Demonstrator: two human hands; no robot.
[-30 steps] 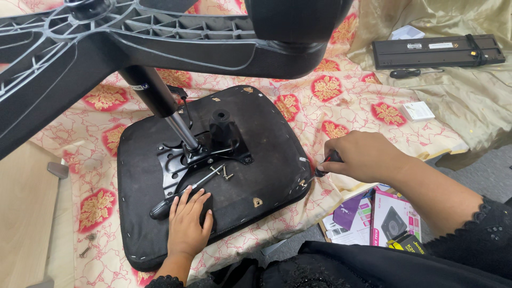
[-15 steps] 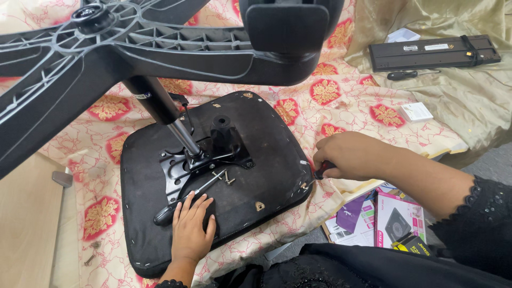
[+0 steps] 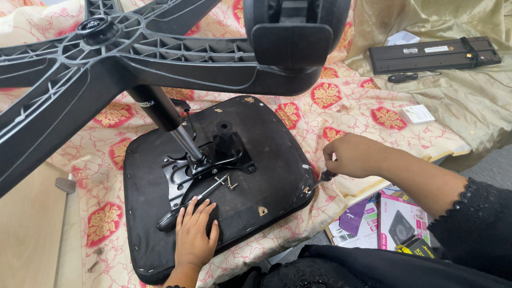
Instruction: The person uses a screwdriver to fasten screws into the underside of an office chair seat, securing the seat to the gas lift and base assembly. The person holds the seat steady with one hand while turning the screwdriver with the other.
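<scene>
Screwdriver [image 3: 321, 176] in right hand [image 3: 354, 155]

The right hand [image 3: 354, 156] is being lifted slightly, so that more of the screwdriver [image 3: 320, 178] is being exposed beneath it than before. Its tip is being kept at the edge of the seat underside [image 3: 266, 160].

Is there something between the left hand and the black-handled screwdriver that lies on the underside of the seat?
Nothing visible. The left hand lies flat on the upturned seat, its fingertips right beside the screwdriver, whose handle sits just left of them. The loose bolts lie beyond its tip, and the right hand works another screwdriver at the seat's right edge.
</scene>
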